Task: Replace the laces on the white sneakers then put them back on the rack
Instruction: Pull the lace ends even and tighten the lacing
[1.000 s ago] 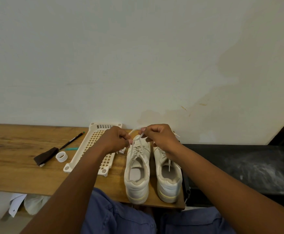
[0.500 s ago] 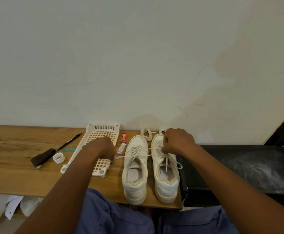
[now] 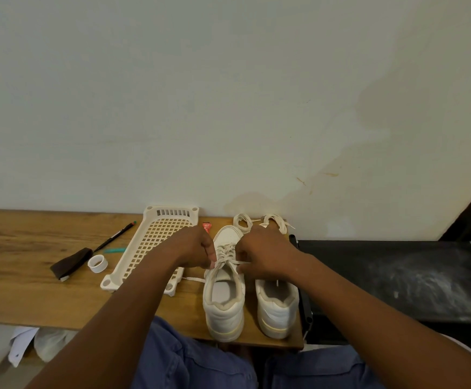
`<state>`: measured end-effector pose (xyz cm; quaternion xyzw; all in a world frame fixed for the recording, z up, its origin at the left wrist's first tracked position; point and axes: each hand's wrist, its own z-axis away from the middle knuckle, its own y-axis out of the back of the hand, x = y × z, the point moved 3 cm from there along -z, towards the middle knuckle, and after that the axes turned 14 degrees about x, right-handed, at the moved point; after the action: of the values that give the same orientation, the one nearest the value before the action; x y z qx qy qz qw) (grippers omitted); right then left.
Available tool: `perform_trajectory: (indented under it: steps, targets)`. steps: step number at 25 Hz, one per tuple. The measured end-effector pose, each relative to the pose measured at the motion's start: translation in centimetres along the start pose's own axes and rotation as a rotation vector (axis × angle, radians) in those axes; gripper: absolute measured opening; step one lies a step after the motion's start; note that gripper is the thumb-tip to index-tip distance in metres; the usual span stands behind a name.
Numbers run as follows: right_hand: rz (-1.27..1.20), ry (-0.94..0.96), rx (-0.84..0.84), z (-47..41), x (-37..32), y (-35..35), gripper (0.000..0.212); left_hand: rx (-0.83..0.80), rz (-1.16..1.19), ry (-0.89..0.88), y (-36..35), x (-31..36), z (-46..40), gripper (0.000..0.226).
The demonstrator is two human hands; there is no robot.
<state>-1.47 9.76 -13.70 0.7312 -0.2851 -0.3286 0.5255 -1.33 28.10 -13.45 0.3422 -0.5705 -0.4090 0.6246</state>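
Two sneakers: a white pair stands side by side on the wooden table (image 3: 26, 299), heels toward the person, toes toward the wall.
Left sneaker (image 3: 224, 301): directly under and between both sets of fingers; its lace (image 3: 225, 252) is threaded through the eyelets.
Right sneaker (image 3: 276, 307): just below the right hand's fingers, its front half hidden by that hand.
Left hand (image 3: 193, 248): fingers curled, pinching one lace end at the left edge of the left sneaker's eyelets.
Right hand (image 3: 265, 254): fingers curled, pinching the other lace end at the right edge of the same eyelets; the lace runs taut between the two pinches.
Loose lace tail (image 3: 193, 279): lies on the table just below the left hand's fingers.
Spare laces (image 3: 259, 221): coiled on the table beyond the right hand's knuckles, by the wall.
Rack (image 3: 155, 242): cream lattice plastic, flat on the table, partly under the left forearm, left of the fingers.
Red packet (image 3: 206, 227): just beyond the left hand's knuckles.
Farther left of the fingers: tape roll (image 3: 97, 263), dark brown brush (image 3: 70, 263), black pen (image 3: 115, 237).
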Motion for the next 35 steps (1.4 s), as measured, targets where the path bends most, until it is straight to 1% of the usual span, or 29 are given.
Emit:
perform_trajectory:
  steps: [3,6,8,11,12,14,16,17,20,22,25,28,32,34,35]
  targets:
    - [-0.057,-0.007,0.062,0.1,0.0,0.3,0.022,-0.018,-0.002,-0.004,0.1,0.0,0.0,0.011]
    - [-0.016,-0.021,0.103,-0.1,-0.1,0.7,0.019,0.030,-0.047,0.038,0.6,-0.3,-0.2,0.006]
    - [0.003,-0.040,0.086,-0.2,0.0,0.8,0.018,0.030,-0.120,0.099,0.7,-0.6,-0.3,0.011]
    - [-0.031,-0.069,0.011,-0.1,0.0,0.6,0.021,-0.069,-0.145,0.158,0.2,-0.6,0.0,0.023]
    - [-0.081,-0.097,-0.022,-0.1,0.2,0.4,0.025,-0.099,-0.105,0.171,0.1,-0.4,0.2,0.026]
    - [-0.279,-0.211,-0.071,-0.1,0.6,0.2,0.035,-0.122,0.053,0.202,0.3,-0.1,0.5,0.028]
    - [-0.530,-0.342,-0.074,-0.2,0.7,0.3,0.041,-0.091,0.239,0.244,0.7,0.2,0.8,0.025]
    - [-0.642,-0.401,-0.056,-0.3,0.6,0.5,0.041,-0.044,0.317,0.267,1.0,0.2,0.8,0.025]
    - [-0.951,-0.573,0.001,-0.3,0.5,0.6,0.028,0.088,0.616,0.371,1.5,0.1,0.7,0.022]
    - [-1.129,-0.681,0.014,-0.3,0.4,0.2,0.020,0.083,0.797,0.404,1.4,0.1,0.7,0.015]
    - [-1.288,-0.852,0.050,-0.1,-0.2,-0.5,0.016,0.044,0.954,0.450,1.0,0.6,1.0,0.017]
    - [-1.277,-0.926,0.137,0.0,-0.6,-1.2,0.010,0.075,0.934,0.451,0.5,0.9,0.8,0.019]
    - [-1.291,-0.978,0.217,0.3,-0.9,-2.0,0.003,0.130,0.874,0.448,0.4,0.6,0.4,0.014]
    - [-1.274,-0.997,0.235,0.3,-0.9,-2.3,0.005,0.142,0.799,0.424,0.2,0.4,0.4,0.015]
    - [-1.257,-1.006,0.240,0.3,-0.8,-2.4,0.009,0.150,0.758,0.409,0.2,0.4,0.4,0.020]
